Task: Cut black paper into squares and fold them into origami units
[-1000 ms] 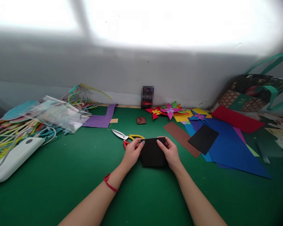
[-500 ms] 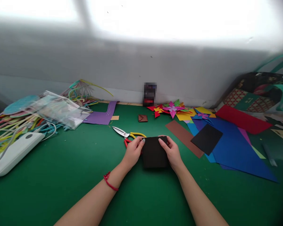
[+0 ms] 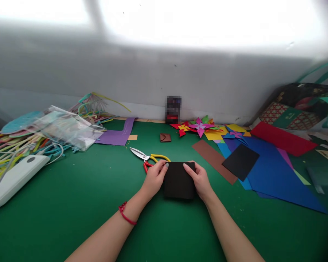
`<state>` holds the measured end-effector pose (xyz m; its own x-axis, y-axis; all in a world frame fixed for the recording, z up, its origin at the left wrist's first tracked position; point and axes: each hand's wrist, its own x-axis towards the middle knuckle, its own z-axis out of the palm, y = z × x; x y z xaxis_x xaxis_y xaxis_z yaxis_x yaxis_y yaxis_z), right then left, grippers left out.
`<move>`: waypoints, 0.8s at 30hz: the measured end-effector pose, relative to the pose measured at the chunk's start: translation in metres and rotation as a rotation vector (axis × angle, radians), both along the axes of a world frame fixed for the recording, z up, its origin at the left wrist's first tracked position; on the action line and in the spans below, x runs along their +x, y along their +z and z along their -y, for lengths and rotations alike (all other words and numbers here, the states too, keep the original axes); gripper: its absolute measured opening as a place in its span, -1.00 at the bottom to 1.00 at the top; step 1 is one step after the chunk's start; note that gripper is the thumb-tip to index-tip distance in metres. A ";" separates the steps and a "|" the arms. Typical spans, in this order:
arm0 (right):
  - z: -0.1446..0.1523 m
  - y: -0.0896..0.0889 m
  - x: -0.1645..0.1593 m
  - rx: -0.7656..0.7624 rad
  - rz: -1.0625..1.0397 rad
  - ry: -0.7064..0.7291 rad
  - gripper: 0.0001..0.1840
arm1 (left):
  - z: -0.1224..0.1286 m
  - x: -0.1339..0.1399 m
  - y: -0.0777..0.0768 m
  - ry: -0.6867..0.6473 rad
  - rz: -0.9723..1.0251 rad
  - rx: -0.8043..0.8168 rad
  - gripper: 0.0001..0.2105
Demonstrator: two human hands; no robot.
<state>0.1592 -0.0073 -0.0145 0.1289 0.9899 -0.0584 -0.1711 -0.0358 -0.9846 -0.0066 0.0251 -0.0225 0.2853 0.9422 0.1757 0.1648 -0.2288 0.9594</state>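
A square of black paper (image 3: 179,182) is held between my two hands, its upper edge facing away from me. My left hand (image 3: 153,179) pinches the upper left corner, thumb on top. The upper right corner is gripped by my right hand (image 3: 202,181), its thumb lying on the paper and the fingers hidden behind. Just beyond my left hand lie scissors (image 3: 144,157) with one yellow and one red handle, partly covered by the hand. A small folded brown paper piece (image 3: 165,137) rests farther back.
Coloured paper sheets (image 3: 284,178), a black sheet (image 3: 241,162) and a brown strip (image 3: 213,160) lie to the right. Folded paper stars (image 3: 200,126) sit by the wall. At left are a white power strip (image 3: 19,180), a plastic bag (image 3: 71,127) and purple paper (image 3: 116,136).
The black paper and both hands have come slightly lower and nearer to me. The hold on the paper looks the same.
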 end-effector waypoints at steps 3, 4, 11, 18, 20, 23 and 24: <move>0.001 0.004 -0.004 -0.017 0.011 -0.040 -0.71 | 0.000 0.000 0.001 0.006 -0.009 0.011 -0.78; 0.001 0.006 -0.005 -0.021 0.016 -0.053 -0.69 | 0.000 0.000 0.002 0.010 -0.018 0.016 -0.77; 0.001 0.003 -0.001 -0.033 0.008 0.022 -0.72 | -0.001 -0.002 0.002 0.021 -0.056 0.021 -0.76; -0.003 -0.001 0.003 -0.074 -0.021 0.060 -0.76 | -0.002 -0.001 0.000 -0.019 -0.011 -0.088 -0.74; -0.003 0.002 0.001 -0.085 -0.028 0.044 -0.74 | -0.002 -0.001 -0.001 -0.032 0.017 -0.123 -0.73; -0.004 0.005 0.000 -0.098 -0.038 0.032 -0.72 | -0.001 -0.001 -0.001 -0.047 0.038 -0.158 -0.73; -0.004 0.005 0.000 -0.101 -0.037 0.031 -0.71 | -0.001 -0.002 -0.001 -0.053 0.042 -0.165 -0.74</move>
<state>0.1591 -0.0036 -0.0096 0.0940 0.9822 -0.1626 -0.2047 -0.1408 -0.9686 -0.0082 0.0265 -0.0238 0.3310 0.9431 0.0322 0.1161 -0.0746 0.9904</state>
